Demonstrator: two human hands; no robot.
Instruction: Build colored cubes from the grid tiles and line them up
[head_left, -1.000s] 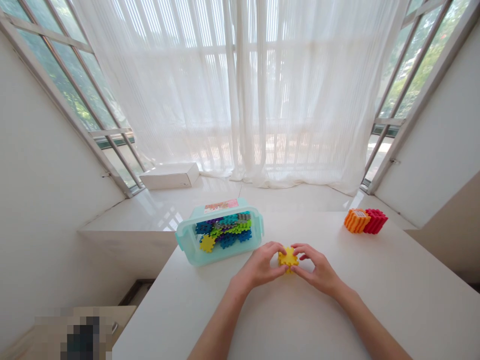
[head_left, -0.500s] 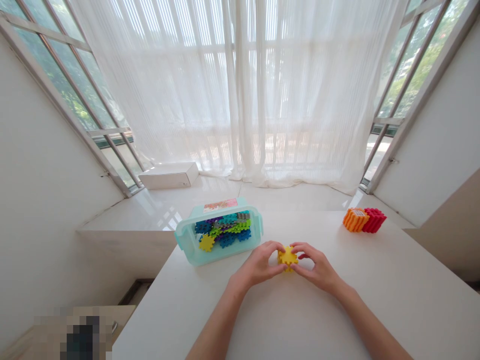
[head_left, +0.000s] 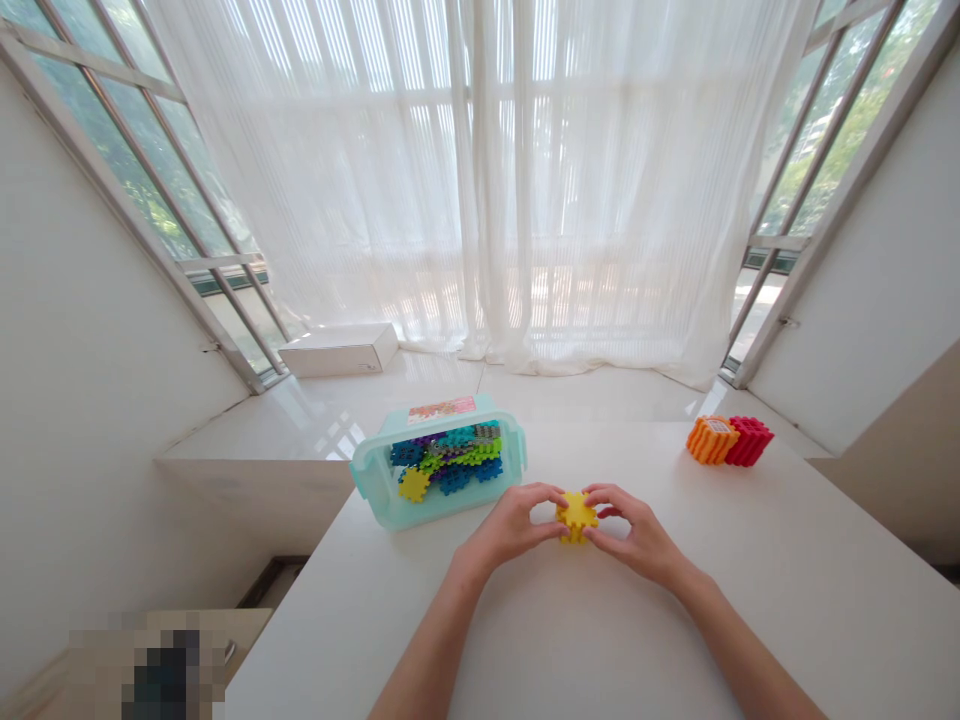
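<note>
Yellow notched building blocks stand as a small stack on the table, between my two hands. From the left side, my left hand grips the stack with thumb and fingertips. My right hand pinches it from the right in the same way. Its top face shows, while the sides are partly covered by my fingers. To the left, a mint-green plastic bin holds several blue, green, purple and grey blocks, with a loose yellow block at its near left.
At the table's far right stand an orange block stack and a red block stack, side by side. A white box lies on the sill before the white curtain. The white table extends around my forearms.
My left hand has shifted very slightly left at the yellow stack. The top yellow piece looks slightly turned, and both hands still hold the stack. The bin and the other stacks have stayed put.
</note>
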